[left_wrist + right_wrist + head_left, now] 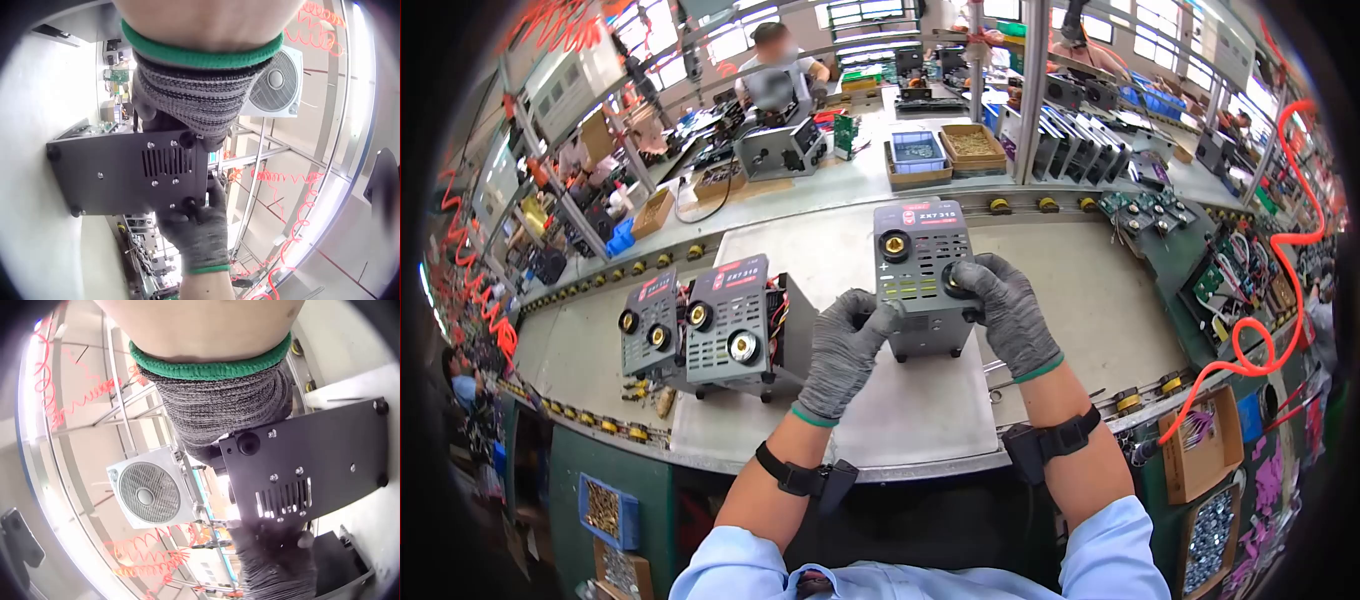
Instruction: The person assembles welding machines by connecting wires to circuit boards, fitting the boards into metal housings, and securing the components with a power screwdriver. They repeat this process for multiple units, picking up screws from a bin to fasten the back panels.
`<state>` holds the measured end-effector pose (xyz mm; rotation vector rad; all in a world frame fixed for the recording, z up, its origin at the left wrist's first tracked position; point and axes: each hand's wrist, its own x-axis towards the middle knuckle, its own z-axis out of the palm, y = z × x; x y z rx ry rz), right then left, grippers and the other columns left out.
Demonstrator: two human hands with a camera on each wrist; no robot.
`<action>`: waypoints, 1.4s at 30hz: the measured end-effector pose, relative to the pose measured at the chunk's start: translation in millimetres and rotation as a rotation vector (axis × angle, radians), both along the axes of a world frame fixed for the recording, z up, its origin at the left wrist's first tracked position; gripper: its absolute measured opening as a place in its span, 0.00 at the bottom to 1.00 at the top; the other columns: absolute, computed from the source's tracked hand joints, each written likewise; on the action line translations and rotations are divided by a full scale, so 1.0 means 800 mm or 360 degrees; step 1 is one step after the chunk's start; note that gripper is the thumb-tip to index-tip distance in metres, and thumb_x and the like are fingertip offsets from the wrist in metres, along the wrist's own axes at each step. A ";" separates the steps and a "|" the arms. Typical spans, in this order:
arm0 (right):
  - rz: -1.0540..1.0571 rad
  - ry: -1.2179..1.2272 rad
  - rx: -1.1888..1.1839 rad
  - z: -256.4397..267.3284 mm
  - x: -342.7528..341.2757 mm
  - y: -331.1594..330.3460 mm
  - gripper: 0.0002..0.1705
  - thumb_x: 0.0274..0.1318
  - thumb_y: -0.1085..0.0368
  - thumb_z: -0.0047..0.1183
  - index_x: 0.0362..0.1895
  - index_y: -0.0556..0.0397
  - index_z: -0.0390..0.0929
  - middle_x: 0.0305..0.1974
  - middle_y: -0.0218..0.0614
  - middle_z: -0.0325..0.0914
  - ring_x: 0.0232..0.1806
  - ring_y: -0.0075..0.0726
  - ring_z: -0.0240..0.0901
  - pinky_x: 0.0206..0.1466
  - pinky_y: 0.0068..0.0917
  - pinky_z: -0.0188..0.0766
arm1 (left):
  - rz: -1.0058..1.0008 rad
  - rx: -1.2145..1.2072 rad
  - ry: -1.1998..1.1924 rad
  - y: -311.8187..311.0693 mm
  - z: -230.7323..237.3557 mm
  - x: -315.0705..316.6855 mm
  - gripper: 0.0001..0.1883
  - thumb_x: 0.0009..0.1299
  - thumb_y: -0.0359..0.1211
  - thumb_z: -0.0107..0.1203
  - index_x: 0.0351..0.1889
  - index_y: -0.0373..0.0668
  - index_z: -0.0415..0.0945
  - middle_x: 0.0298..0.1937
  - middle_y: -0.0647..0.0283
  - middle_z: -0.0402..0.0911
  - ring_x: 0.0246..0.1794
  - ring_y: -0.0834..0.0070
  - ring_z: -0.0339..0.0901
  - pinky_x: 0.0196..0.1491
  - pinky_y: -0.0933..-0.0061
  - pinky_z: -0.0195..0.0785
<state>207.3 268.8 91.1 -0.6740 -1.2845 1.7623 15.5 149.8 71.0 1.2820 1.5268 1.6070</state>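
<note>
A grey and black welding machine (921, 258) marked ZX7 315 stands tipped up on the work surface. Its slotted front panel faces upward and its underside (119, 178), with screws and rubber feet, is turned toward me. My gloved left hand (847, 350) grips the panel's lower left corner, thumb at the edge. At the lower right, my gloved right hand (1012, 312) holds the other corner, fingers beside the black round socket (956, 280). In the right wrist view the underside (325, 469) lies between both hands. Parts of the fingers are hidden behind the casing.
Two similar welding machines (735, 320) (650, 325) stand to the left. Roller rails (1050, 205) edge the line. Beyond are a blue bin (917, 152) and a box of small parts (972, 146). Circuit boards (1240, 275) and a coiled orange hose (1250, 360) are at the right.
</note>
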 end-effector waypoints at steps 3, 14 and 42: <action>-0.0081 -0.0392 0.0380 0.011 0.011 -0.006 0.25 0.63 0.47 0.60 0.50 0.56 0.81 0.39 0.29 0.81 0.39 0.21 0.74 0.40 0.22 0.72 | 0.0099 0.0093 0.0146 -0.014 0.000 0.033 0.16 0.76 0.41 0.60 0.40 0.34 0.77 0.32 0.65 0.81 0.34 0.85 0.74 0.39 0.76 0.71; 0.0004 -0.0625 0.0387 0.000 0.039 0.028 0.28 0.59 0.35 0.60 0.43 0.46 0.79 0.31 0.21 0.72 0.23 0.13 0.59 0.23 0.15 0.54 | 0.0268 0.0213 0.0390 -0.059 -0.008 0.115 0.27 0.68 0.44 0.64 0.57 0.34 0.73 0.45 0.45 0.79 0.47 0.50 0.79 0.53 0.53 0.73; -0.0175 -0.0589 0.0203 0.010 -0.004 -0.034 0.21 0.62 0.43 0.61 0.48 0.42 0.80 0.31 0.21 0.72 0.24 0.19 0.65 0.20 0.20 0.61 | 0.0327 0.0329 0.0789 -0.204 -0.047 0.042 0.29 0.69 0.43 0.61 0.60 0.31 0.70 0.52 0.41 0.79 0.56 0.48 0.77 0.59 0.54 0.72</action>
